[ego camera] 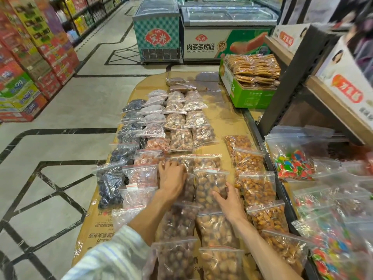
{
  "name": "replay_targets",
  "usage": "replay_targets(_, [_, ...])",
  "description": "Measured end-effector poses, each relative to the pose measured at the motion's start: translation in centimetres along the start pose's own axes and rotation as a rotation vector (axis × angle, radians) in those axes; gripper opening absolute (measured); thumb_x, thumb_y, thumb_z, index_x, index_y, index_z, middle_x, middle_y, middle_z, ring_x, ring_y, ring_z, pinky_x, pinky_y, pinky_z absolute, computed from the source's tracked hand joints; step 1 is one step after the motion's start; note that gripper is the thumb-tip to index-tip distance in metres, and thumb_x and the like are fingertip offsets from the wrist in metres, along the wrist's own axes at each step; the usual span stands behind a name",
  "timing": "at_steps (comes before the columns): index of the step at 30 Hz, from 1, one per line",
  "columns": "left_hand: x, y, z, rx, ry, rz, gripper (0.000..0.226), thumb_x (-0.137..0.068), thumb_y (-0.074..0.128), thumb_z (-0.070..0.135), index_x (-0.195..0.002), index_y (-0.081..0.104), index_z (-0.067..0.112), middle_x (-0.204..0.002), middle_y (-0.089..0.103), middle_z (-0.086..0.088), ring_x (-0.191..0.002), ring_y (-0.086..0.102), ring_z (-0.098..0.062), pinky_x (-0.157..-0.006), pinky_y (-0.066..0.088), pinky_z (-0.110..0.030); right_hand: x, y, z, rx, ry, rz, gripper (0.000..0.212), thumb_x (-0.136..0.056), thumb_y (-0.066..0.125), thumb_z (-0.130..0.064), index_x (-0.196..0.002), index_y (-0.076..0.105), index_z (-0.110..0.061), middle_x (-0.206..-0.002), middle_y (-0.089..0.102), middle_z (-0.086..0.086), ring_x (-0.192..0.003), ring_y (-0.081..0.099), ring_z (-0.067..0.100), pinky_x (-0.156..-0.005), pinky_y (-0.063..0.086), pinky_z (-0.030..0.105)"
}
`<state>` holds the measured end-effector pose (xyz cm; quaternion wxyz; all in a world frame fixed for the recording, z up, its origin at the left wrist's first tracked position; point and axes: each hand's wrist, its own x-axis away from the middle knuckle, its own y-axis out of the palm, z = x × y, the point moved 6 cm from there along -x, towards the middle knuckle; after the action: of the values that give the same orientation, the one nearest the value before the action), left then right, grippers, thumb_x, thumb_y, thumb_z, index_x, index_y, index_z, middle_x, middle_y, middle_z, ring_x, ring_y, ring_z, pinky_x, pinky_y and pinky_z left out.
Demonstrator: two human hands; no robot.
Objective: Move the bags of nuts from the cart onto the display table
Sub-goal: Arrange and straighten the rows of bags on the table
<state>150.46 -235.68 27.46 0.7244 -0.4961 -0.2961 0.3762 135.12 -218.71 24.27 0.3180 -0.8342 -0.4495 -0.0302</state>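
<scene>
Several clear zip bags of nuts and dried fruit lie in rows on the cardboard-covered display table (228, 126). My left hand (171, 176) lies flat with spread fingers on a bag of brown nuts (189, 190) in the middle row. My right hand (229, 200) touches the near right corner of the neighbouring bag of brown nuts (210, 184), thumb and fingers spread along its edge. To the right runs a row of orange-coated nut bags (258, 186). No cart is in view.
A green box of flat cakes (248, 81) sits at the table's far right. Bags of coloured candy (294, 164) fill a lower shelf on the right, under a slanted rack. Two chest freezers (205, 35) stand beyond the table. Stacked drink cartons (30, 63) line the left aisle.
</scene>
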Motion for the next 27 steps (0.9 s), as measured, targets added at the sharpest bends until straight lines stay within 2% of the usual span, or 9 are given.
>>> replay_targets(3, [-0.8, -0.2, -0.9, 0.131, -0.018, 0.047, 0.015, -0.105, 0.058, 0.032, -0.102, 0.071, 0.025, -0.112, 0.069, 0.004, -0.111, 0.062, -0.021, -0.108, 0.039, -0.054, -0.1, -0.1, 0.3, -0.004, 0.018, 0.006, 0.08, -0.101, 0.067, -0.042, -0.165, 0.028, -0.014, -0.166, 0.032, 0.008, -0.15, 0.039, 0.028, -0.122, 0.036, 0.046])
replay_targets(6, [-0.6, -0.3, -1.5, 0.367, -0.002, 0.091, 0.015, -0.103, 0.061, 0.036, -0.098, 0.069, 0.024, -0.104, 0.066, 0.006, -0.097, 0.062, -0.014, -0.098, 0.051, -0.048, -0.1, -0.2, 0.3, -0.021, 0.033, 0.024, 0.076, -0.101, 0.067, -0.041, -0.163, 0.032, -0.015, -0.162, 0.036, 0.007, -0.148, 0.041, 0.027, -0.121, 0.037, 0.047])
replay_targets(9, [-0.1, 0.0, -2.2, 0.496, -0.021, 0.092, 0.014, -0.105, 0.059, 0.034, -0.1, 0.068, 0.025, -0.107, 0.067, 0.003, -0.098, 0.061, -0.012, -0.099, 0.053, -0.045, 0.1, -0.1, 0.5, -0.034, 0.041, 0.053, 0.069, -0.101, 0.068, -0.039, -0.16, 0.038, -0.019, -0.152, 0.044, 0.006, -0.14, 0.047, 0.026, -0.116, 0.041, 0.044])
replay_targets(12, [-0.1, 0.1, -2.5, 0.409, -0.023, 0.078, 0.014, -0.105, 0.058, 0.035, -0.108, 0.07, 0.028, -0.115, 0.071, 0.001, -0.105, 0.064, -0.013, -0.103, 0.053, -0.049, 0.0, 0.0, 0.8, -0.045, 0.06, 0.058, 0.068, -0.099, 0.071, -0.04, -0.157, 0.04, -0.022, -0.142, 0.05, 0.005, -0.133, 0.051, 0.025, -0.113, 0.044, 0.044])
replay_targets(16, [-0.2, -0.4, -2.1, 0.312, 0.005, 0.093, 0.022, -0.103, 0.062, 0.031, -0.121, 0.073, 0.025, -0.126, 0.07, 0.002, -0.116, 0.063, -0.016, -0.108, 0.05, -0.047, -0.6, 0.0, 1.1, -0.019, 0.061, 0.052, 0.071, -0.096, 0.073, -0.042, -0.157, 0.041, -0.021, -0.129, 0.053, 0.002, -0.12, 0.054, 0.021, -0.109, 0.048, 0.046])
replay_targets(20, [1.8, -1.1, -2.2, 0.336, 0.03, 0.178, 0.036, -0.105, 0.059, 0.018, -0.14, 0.062, 0.023, -0.14, 0.061, 0.001, -0.133, 0.051, -0.017, -0.116, 0.039, -0.036, -0.5, 0.3, 1.4, -0.005, 0.062, 0.032, 0.078, -0.095, 0.073, -0.046, -0.16, 0.037, -0.021, -0.145, 0.049, 0.006, -0.137, 0.049, 0.026, -0.116, 0.043, 0.05])
replay_targets(23, [6.2, -2.1, -1.5, 0.491, 0.057, 0.311, 0.044, -0.103, 0.057, 0.01, -0.146, 0.055, 0.019, -0.141, 0.047, 0.011, -0.132, 0.042, -0.005, -0.115, 0.03, -0.02, 0.3, 0.2, 1.7, -0.013, 0.037, 0.028, 0.084, -0.094, 0.075, -0.043, -0.162, 0.032, -0.019, -0.153, 0.043, 0.008, -0.143, 0.045, 0.027, -0.12, 0.039, 0.048])
replay_targets(25, [9.0, -1.3, -1.7, 0.568, -0.031, 0.323, 0.049, -0.103, 0.059, 0.008, -0.149, 0.05, 0.021, -0.138, 0.044, 0.015, -0.125, 0.046, -0.003, -0.112, 0.037, -0.021, 1.1, 0.0, 2.2, -0.015, 0.031, 0.036, 0.087, -0.095, 0.076, -0.039, -0.164, 0.026, -0.019, -0.159, 0.036, 0.007, -0.147, 0.042, 0.028, -0.12, 0.037, 0.047])
replay_targets(27, [11.6, 0.3, -2.0, 0.626, -0.099, 0.283, 0.056, -0.104, 0.06, 0.015, -0.156, 0.04, 0.022, -0.142, 0.045, 0.012, -0.127, 0.045, -0.003, -0.113, 0.037, -0.026, 2.1, 0.1, 3.1, 0.009, 0.04, 0.021, 0.093, -0.094, 0.076, -0.04, -0.165, 0.019, -0.022, -0.166, 0.028, 0.007, -0.151, 0.037, 0.03, -0.122, 0.035, 0.049])
